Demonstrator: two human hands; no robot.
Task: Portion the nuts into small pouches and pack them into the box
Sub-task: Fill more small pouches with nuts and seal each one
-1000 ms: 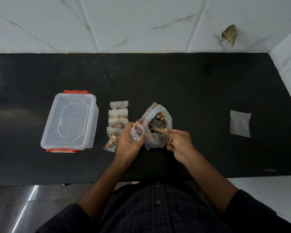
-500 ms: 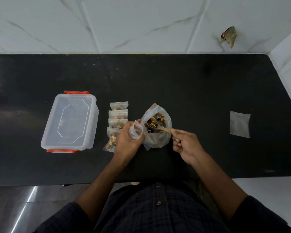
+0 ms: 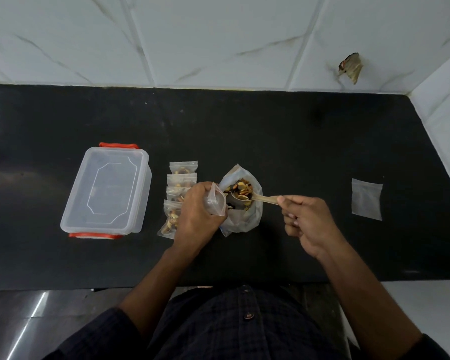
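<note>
Counter [image 3: 283, 141]: black, smooth and faintly glossy, running the full width below pale marble-veined wall tiles [image 3: 218, 40].
Box [image 3: 107, 189]: clear plastic, rectangular with rounded corners, lid on, red clips at its far and near ends; it sits well to the left of both hands, apart from them.
Nut bag [image 3: 240, 206]: soft translucent plastic, mouth spread open, mixed pale and dark nuts [image 3: 240, 189] showing inside; it stands between the two hands, touching the left one.
Filled pouches [image 3: 179, 189]: four small clear zip pouches with nuts, in an overlapping column between the box and the left hand; the nearest is partly hidden under that hand.
Empty pouch [image 3: 366, 199]: flat, frosted, roughly square, lying alone on the counter well to the right of the right hand.
Left hand [image 3: 196, 213]: fingers curled round a small clear pouch [image 3: 215, 202], held mouth-up just beside the bag's rim.
Right hand [image 3: 305, 220]: fingers pinch the handle end of a pale wooden spoon [image 3: 255, 198]; its bowl lies over the bag's mouth, loaded with nuts.
Change: a second ago the right hand was close against the bag with the spoon dipped inside; now it sits further right and the loaded spoon bowl has risen level with the opening. The left hand and its pouch have barely shifted.
</note>
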